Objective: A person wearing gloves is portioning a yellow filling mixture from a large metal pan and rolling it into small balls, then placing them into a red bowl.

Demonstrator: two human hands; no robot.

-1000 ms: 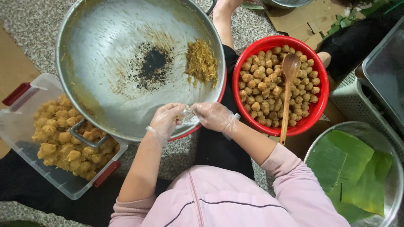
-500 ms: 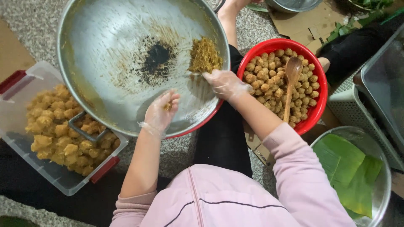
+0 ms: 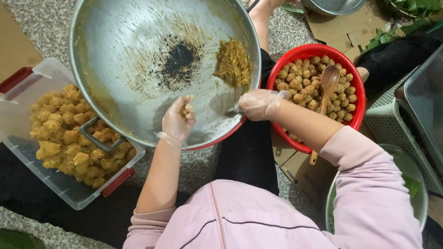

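Fingers (image 3: 184, 110) of the left hand (image 3: 177, 122), covered by a thin clear glove, are curled narrowly around a small lump of yellowish filling (image 3: 187, 109), which is kept cupped over the big metal pan (image 3: 138, 41), apparently so that crumbs drop back inside. The right hand (image 3: 258, 103), also gloved, is closed at the pan's near rim beside the red bowl (image 3: 355, 92); whether anything is pinched in it cannot be told, since the fingers are hidden under the crumpled glove.

A loose heap of shredded mixture (image 3: 233, 64) is left on the right side of the pan, within easy reach of the right hand, and a dark burnt-looking patch (image 3: 177, 62) marks the pan's middle. The pan is tilted toward the person and is rested partly over a clear plastic tub (image 3: 60, 189) with red clips, in which rough yellow chunks (image 3: 60, 133) are piled. The red bowl is filled with small round balls (image 3: 314, 83), and a wooden spoon (image 3: 325, 92) is laid across them, handle toward the person. Everything is set on the floor around the person's lap, close enough for both arms.
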